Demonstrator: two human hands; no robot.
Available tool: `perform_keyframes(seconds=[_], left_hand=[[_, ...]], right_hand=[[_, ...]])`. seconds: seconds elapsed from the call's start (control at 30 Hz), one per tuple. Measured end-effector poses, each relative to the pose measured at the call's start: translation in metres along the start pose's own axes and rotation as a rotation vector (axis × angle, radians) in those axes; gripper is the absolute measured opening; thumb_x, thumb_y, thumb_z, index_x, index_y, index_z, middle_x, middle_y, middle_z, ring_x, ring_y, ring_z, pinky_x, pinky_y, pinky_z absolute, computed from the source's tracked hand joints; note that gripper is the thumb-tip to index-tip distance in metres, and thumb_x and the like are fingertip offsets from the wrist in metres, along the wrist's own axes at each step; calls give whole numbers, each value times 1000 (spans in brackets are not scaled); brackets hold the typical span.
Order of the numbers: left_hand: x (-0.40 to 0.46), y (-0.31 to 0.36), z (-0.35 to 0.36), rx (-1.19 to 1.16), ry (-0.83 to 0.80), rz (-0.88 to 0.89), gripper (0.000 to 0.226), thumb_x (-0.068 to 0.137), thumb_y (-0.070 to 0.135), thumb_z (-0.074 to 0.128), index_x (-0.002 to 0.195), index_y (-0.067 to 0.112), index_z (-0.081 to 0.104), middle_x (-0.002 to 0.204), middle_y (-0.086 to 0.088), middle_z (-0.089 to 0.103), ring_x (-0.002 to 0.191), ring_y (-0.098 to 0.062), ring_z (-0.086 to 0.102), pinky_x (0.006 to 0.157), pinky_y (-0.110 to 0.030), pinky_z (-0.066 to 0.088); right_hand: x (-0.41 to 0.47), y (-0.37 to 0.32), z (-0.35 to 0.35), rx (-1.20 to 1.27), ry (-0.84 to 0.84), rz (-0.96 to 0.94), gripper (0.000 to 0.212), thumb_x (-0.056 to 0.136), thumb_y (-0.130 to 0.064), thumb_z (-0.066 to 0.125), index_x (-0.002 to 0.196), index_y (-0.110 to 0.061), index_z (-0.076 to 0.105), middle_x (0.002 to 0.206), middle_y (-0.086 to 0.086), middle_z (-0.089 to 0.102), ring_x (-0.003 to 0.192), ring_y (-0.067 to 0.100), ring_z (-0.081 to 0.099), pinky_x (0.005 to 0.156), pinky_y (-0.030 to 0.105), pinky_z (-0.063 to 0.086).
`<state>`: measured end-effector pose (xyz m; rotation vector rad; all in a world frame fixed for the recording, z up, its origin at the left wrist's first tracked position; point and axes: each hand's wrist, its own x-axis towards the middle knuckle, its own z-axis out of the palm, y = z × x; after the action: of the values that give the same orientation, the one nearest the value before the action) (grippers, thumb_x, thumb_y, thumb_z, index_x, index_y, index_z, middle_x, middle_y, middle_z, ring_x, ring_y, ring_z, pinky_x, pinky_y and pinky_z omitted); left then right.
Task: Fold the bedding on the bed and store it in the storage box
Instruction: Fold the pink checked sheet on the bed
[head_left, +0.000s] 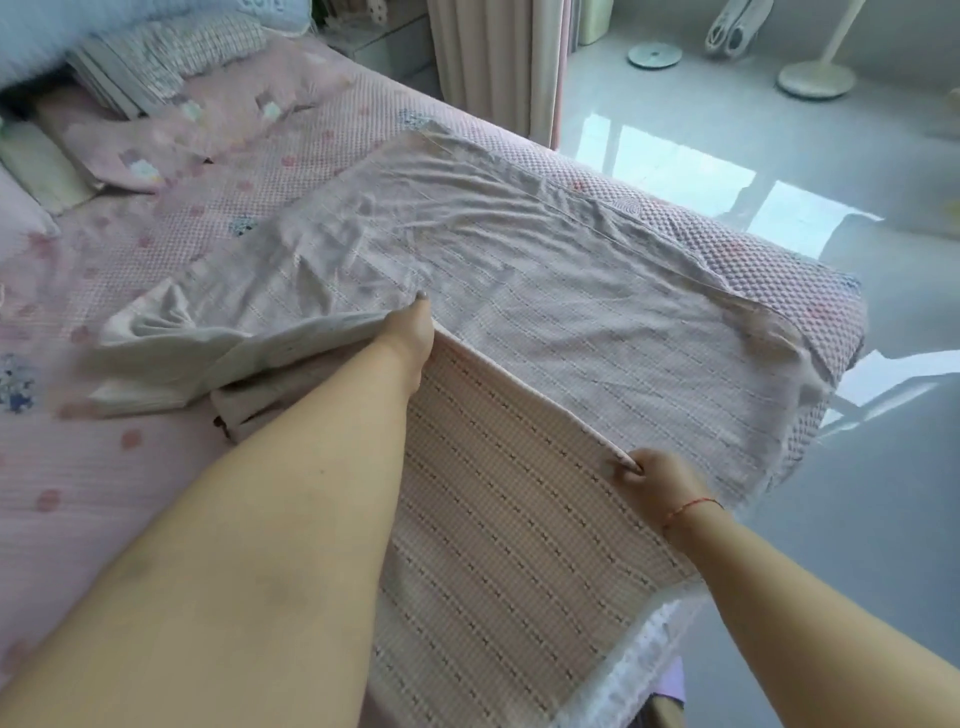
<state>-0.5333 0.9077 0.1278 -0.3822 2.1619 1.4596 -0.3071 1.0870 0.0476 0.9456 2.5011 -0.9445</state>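
A thin pink checked blanket (545, 312) lies spread over the near right corner of the bed (156, 467). Its near part is turned over, showing a patterned pink side (493, 545), and the fold runs as a raised edge between my two hands. My left hand (410, 332) grips that edge at its far end, beside a bunched grey-white part of the blanket (171, 343). My right hand (649, 470) pinches the same edge nearer to me; a red string circles its wrist. No storage box is in view.
Pillows (156, 67) and a folded pink cloth (150, 140) lie at the head of the bed. To the right is glossy grey floor (779, 156) with a fan base (815, 78), a round disc (654, 54) and a curtain (493, 57).
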Motion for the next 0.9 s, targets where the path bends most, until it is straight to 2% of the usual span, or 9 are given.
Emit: perform_keyframes(seconds=[0.1, 0.17, 0.27, 0.47, 0.6, 0.67, 0.77, 0.8, 0.9], left_hand=[[11, 21, 44, 20, 25, -22, 59, 101, 46, 31, 149, 11, 34, 137, -3, 46, 116, -24, 42, 107, -47, 38], [18, 30, 69, 51, 39, -33, 58, 102, 45, 29, 148, 10, 35, 144, -4, 44, 121, -26, 42, 108, -47, 37], [34, 44, 104, 63, 55, -59, 60, 102, 47, 29, 150, 10, 32, 153, -6, 34, 135, -29, 36, 111, -48, 34], [55, 76, 159, 104, -11, -73, 69, 100, 58, 21, 152, 13, 28, 157, -4, 28, 142, -29, 28, 114, -51, 29], [73, 96, 185, 115, -5, -68, 70, 100, 58, 20, 152, 12, 26, 157, -6, 28, 140, -32, 32, 114, -48, 29], [79, 107, 202, 133, 1, -40, 69, 101, 56, 20, 152, 10, 24, 155, -9, 31, 136, -33, 36, 109, -45, 32], [91, 123, 228, 125, 18, 15, 65, 103, 51, 21, 150, 8, 29, 139, -3, 44, 112, -30, 53, 84, -37, 44], [97, 127, 235, 130, 18, 25, 64, 103, 51, 22, 149, 7, 32, 144, -6, 44, 111, -29, 54, 81, -35, 42], [111, 145, 272, 182, 42, 35, 67, 103, 51, 19, 149, 4, 31, 150, -13, 39, 123, -28, 46, 96, -38, 38]], right_hand=[[35, 20, -33, 0, -22, 8, 44, 92, -40, 51, 56, -16, 45, 53, -2, 45, 52, 16, 44, 51, 27, 31], [53, 30, -51, -21, -45, 11, 41, 92, -38, 51, 59, -15, 47, 56, 0, 47, 57, 18, 47, 54, 27, 33], [79, 48, -76, -35, -53, 20, 44, 92, -41, 52, 57, -15, 45, 54, 0, 44, 54, 16, 42, 51, 28, 28], [113, 70, -115, -37, -53, 66, 47, 96, -43, 46, 58, -17, 40, 54, -2, 42, 51, 12, 38, 48, 27, 25], [140, 74, -131, -15, -6, 74, 48, 97, -45, 43, 59, -17, 39, 56, 0, 42, 55, 17, 41, 53, 28, 27], [153, 78, -140, 21, 31, 68, 46, 97, -44, 44, 60, -17, 41, 58, 2, 45, 57, 18, 44, 54, 28, 29], [173, 83, -155, 60, 70, 62, 45, 97, -42, 44, 61, -17, 43, 59, 1, 47, 56, 17, 44, 53, 29, 30], [178, 85, -160, 46, 78, 65, 45, 97, -42, 44, 60, -17, 43, 57, 0, 46, 54, 15, 43, 51, 28, 30], [204, 103, -178, -30, 82, 89, 46, 98, -43, 41, 59, -19, 43, 57, -1, 47, 54, 14, 43, 48, 26, 28]])
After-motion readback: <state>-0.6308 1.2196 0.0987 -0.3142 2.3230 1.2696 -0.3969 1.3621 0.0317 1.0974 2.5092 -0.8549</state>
